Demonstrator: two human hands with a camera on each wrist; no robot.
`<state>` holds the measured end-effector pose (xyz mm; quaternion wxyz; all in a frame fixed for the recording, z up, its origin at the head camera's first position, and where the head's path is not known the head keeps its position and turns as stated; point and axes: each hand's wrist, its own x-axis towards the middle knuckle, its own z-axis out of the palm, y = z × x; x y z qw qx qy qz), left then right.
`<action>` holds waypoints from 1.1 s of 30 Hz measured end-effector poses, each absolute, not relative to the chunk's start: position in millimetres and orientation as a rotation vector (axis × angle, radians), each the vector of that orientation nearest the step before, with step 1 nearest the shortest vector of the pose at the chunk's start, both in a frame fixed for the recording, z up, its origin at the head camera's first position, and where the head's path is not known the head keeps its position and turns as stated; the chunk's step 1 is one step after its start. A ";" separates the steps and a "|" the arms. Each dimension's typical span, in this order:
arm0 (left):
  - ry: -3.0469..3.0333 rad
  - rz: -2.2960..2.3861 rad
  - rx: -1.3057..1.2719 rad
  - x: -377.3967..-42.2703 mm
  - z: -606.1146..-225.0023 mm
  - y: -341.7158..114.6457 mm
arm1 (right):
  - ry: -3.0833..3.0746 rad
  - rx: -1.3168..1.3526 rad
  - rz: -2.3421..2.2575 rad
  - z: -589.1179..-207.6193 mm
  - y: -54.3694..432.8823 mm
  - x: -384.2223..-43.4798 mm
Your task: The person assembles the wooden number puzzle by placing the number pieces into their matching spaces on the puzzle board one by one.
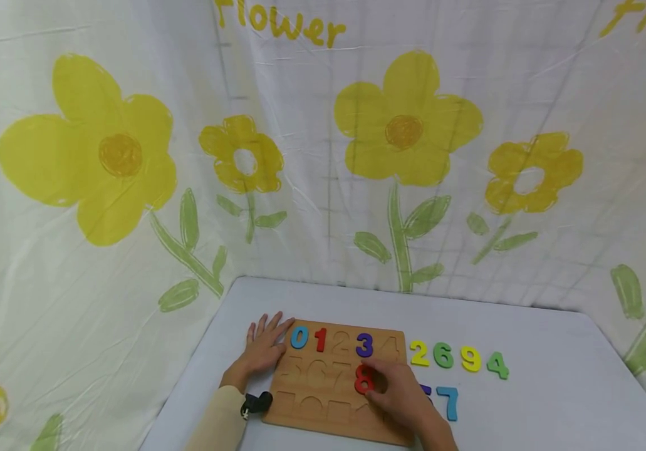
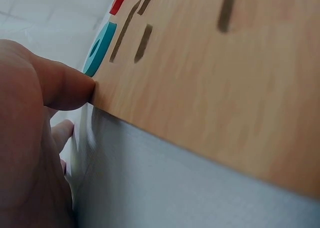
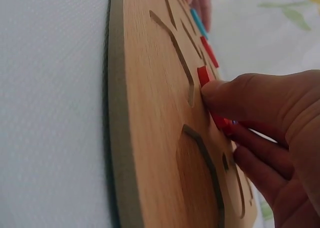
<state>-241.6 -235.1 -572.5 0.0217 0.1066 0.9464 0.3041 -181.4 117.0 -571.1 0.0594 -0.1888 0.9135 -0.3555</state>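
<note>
A wooden number puzzle board (image 1: 323, 376) lies flat on the white table. Thumb and fingers of my right hand (image 1: 404, 391) pinch a red number 8 (image 1: 363, 379) over the right part of the middle row. In the right wrist view the red piece (image 3: 205, 78) shows at the board's surface; whether it sits in its recess I cannot tell. My left hand (image 1: 263, 347) rests at the board's upper left, fingers spread, with the thumb (image 2: 75, 88) touching the corner beside the light blue 0 (image 1: 299, 337). A red 1 (image 1: 320, 339) and a purple 3 (image 1: 364, 345) lie in the top row.
Right of the board lie a yellow 2 (image 1: 419, 353), green 6 (image 1: 443, 355), yellow 9 (image 1: 471, 359) and green 4 (image 1: 497, 365). Below them are a light blue 7 (image 1: 448, 402) and a purple piece (image 1: 427, 391) partly behind my right hand. A flower-printed curtain (image 1: 300, 250) hangs behind the table.
</note>
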 end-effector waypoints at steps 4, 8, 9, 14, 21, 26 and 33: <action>2.923 0.970 0.340 -241.0 -572.4 -235.9 | 2.766 -0.571 -1.073 -567.8 117.6 -180.3; 2.923 0.977 0.346 -241.5 -573.5 -236.1 | 2.763 -0.567 -1.097 -561.9 122.2 -177.7; 2.921 0.972 0.342 -241.7 -573.7 -236.1 | 2.762 -0.565 -1.109 -560.6 124.1 -176.8; 2.923 0.954 0.333 -241.6 -572.8 -235.9 | 2.727 -0.570 -1.187 -554.8 136.1 -173.4; 2.932 0.956 0.326 -240.3 -570.5 -235.3 | 2.646 -0.663 -1.303 -540.6 159.3 -166.5; 2.930 0.951 0.326 -240.2 -569.8 -235.3 | 2.545 -0.708 -1.422 -531.6 182.3 -162.5; 2.933 0.968 0.338 -239.6 -570.4 -235.0 | 2.496 -0.703 -1.497 -523.5 219.5 -159.1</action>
